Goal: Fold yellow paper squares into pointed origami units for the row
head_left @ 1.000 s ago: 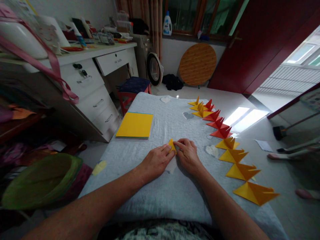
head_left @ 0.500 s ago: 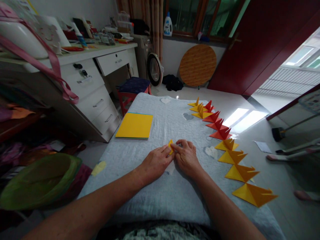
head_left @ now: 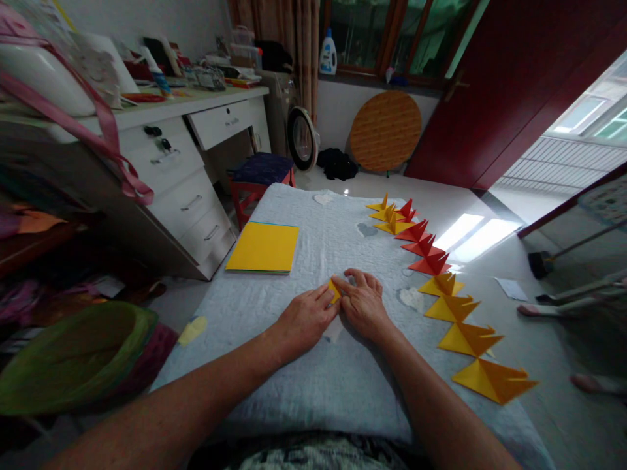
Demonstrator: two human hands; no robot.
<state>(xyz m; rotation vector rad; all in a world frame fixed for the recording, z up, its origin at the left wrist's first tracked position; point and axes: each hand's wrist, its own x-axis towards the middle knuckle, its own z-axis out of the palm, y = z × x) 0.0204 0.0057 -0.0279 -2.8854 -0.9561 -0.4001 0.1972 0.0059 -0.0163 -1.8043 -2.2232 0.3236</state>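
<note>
Beneath our left hand (head_left: pixel 306 320) and right hand (head_left: pixel 363 305) spreads the cloth-covered tabletop (head_left: pixel 343 385). Right of them runs our line of red and yellow folded papers (head_left: pixel 431 264); beyond the left sits a yellow-topped paper stack (head_left: pixel 264 248). Between them, our left hand grasps a small yellow fold (head_left: pixel 334 291); the right touches it, its grip unclear to us.

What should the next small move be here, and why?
Probably press along the small yellow paper with the right hand while the left hand steadies it: both hands touch it, low at the cloth, and it looks folded, though creases are indistinct.
</note>
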